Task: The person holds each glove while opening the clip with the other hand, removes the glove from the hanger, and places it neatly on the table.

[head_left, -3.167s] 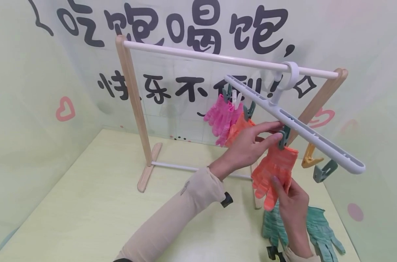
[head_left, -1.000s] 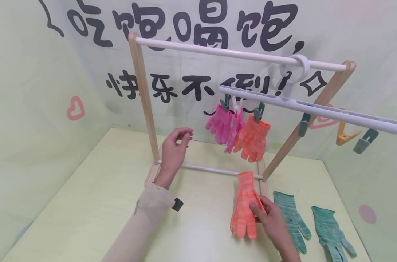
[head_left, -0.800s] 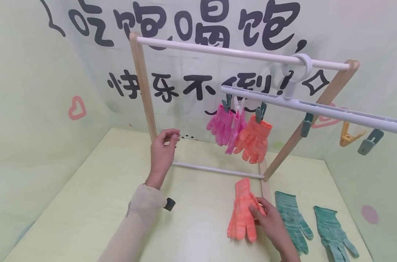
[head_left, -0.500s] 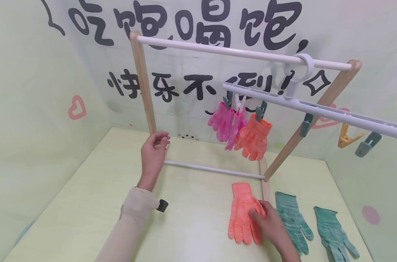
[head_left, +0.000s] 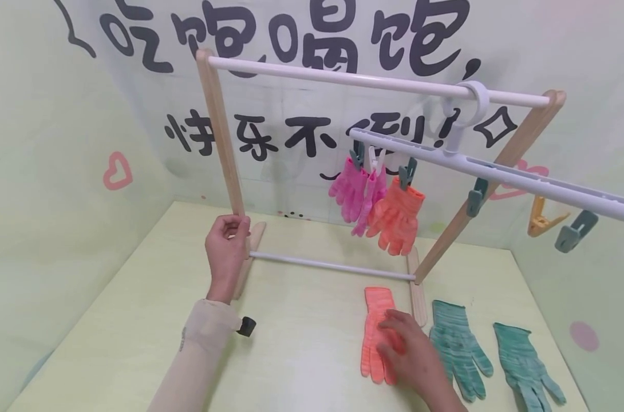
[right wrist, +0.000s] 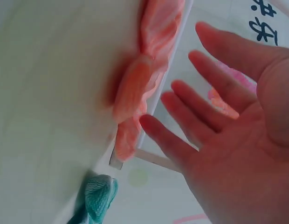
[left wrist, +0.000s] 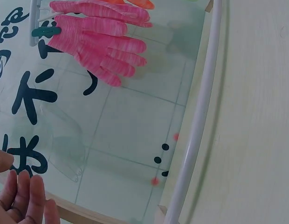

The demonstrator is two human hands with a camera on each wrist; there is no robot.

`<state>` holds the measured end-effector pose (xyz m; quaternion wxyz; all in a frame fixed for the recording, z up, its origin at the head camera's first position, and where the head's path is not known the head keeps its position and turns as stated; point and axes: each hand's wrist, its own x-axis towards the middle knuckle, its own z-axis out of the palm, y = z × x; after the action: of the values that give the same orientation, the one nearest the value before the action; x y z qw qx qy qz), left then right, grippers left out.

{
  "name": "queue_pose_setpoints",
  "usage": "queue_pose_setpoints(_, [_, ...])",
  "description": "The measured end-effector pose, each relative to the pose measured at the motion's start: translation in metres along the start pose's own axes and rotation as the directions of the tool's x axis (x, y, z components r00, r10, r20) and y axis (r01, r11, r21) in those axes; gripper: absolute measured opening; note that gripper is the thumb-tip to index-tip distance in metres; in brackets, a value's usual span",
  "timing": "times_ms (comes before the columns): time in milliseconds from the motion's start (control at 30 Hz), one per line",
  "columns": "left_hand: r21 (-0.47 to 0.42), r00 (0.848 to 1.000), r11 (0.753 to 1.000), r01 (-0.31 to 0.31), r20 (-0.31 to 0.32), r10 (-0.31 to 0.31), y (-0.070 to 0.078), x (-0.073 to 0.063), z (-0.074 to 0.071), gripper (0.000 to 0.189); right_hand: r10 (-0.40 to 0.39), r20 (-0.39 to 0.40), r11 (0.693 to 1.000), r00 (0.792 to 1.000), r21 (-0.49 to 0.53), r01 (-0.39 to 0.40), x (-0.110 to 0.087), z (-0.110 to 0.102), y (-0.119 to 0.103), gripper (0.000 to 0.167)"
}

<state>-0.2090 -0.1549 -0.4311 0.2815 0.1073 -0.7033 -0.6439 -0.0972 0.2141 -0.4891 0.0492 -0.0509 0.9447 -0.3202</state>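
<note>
An orange glove [head_left: 372, 337] lies flat on the table, fingers toward the front edge. My right hand [head_left: 412, 355] hovers over its right side; in the right wrist view the spread fingers [right wrist: 212, 79] stand apart from the cloth and hold nothing. My left hand [head_left: 226, 249] is raised beside the rack's left post, loosely curled, with nothing between thumb and fingers in the left wrist view. From the grey hanger [head_left: 497, 170] hang pink gloves [head_left: 349, 190] and another orange glove [head_left: 398, 220], held by clothes pegs. A dark green peg [head_left: 477, 197] on the hanger bears nothing.
Two green gloves [head_left: 458, 349] lie at the right of the table. The wooden rack [head_left: 221, 131] carries the hanger on its white top rod [head_left: 343, 77]. A yellow peg [head_left: 541, 217] and a grey-green peg [head_left: 576, 230] hang at the hanger's right end.
The orange glove has come off its peg and down to the table, and my right hand has let go of it. My left hand has moved from the peg to the left post.
</note>
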Motion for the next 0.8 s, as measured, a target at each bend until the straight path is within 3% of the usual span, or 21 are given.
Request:
queue_pose_setpoints(167, [0.063,0.998,0.998,-0.001,-0.055,0.005,-0.006,0.004,-0.004,0.026,0.036,0.112,0.999,0.993,-0.021,-0.033,-0.001,0.004,-0.002,0.041])
queue_pose_setpoints(267, [0.114,0.998,0.993,0.025,-0.065,-0.017,-0.012,0.006,-0.006,0.032,0.047,0.139,0.999,0.989,-0.029,-0.043,-0.001,0.004,-0.002,0.043])
queue_pose_setpoints(400, [0.179,0.998,0.982,0.056,-0.021,-0.053,-0.023,0.009,-0.007,0.041,0.036,0.136,0.999,0.990,-0.039,-0.031,-0.001,0.005,-0.003,0.043])
queue_pose_setpoints(600, [0.225,0.995,0.974,0.033,0.083,-0.053,-0.038,0.013,-0.007,0.044,0.071,0.135,0.995,0.988,-0.080,-0.061,0.001,0.005,-0.004,0.046])
queue_pose_setpoints(800, [0.298,0.996,0.955,-0.002,0.089,-0.025,-0.041,0.012,-0.005,0.034,0.089,0.145,0.993,0.985,-0.085,-0.078,0.003,0.006,-0.003,0.047])
